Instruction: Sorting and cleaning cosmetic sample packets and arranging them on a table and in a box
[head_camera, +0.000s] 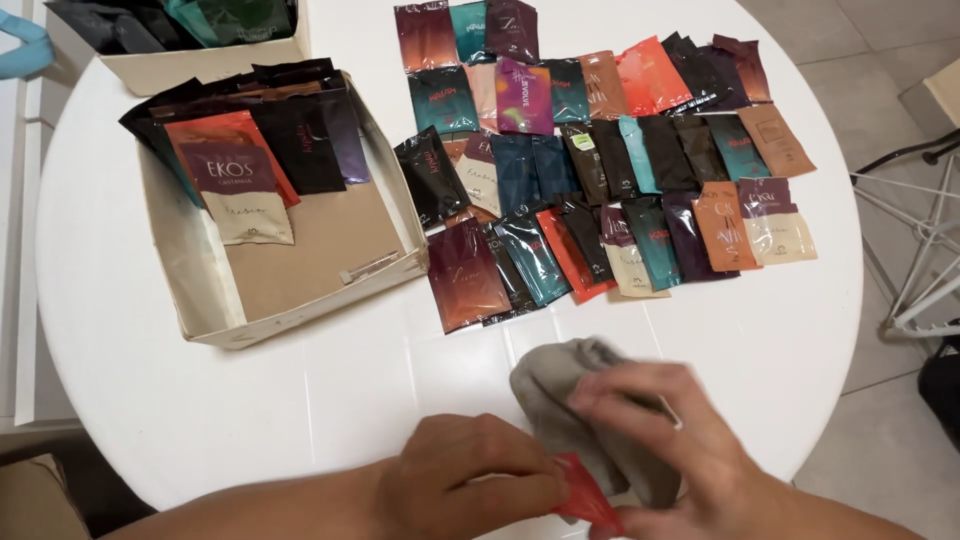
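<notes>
My left hand (470, 480) pinches a small red sachet (585, 500) at the near edge of the round white table (300, 390). My right hand (670, 440) presses a crumpled grey cloth (560, 385) against that sachet, fingers curled over the cloth. Both hands meet just below the middle of the table. Part of the sachet is hidden under my fingers.
Several flat sachets (600, 170) in dark, teal, red and beige lie spread in rows across the far half of the table. An open shallow cardboard box (310, 270) at the left holds several more sachets. Another box (200, 60) stands behind it. A chair frame (920, 230) is at right.
</notes>
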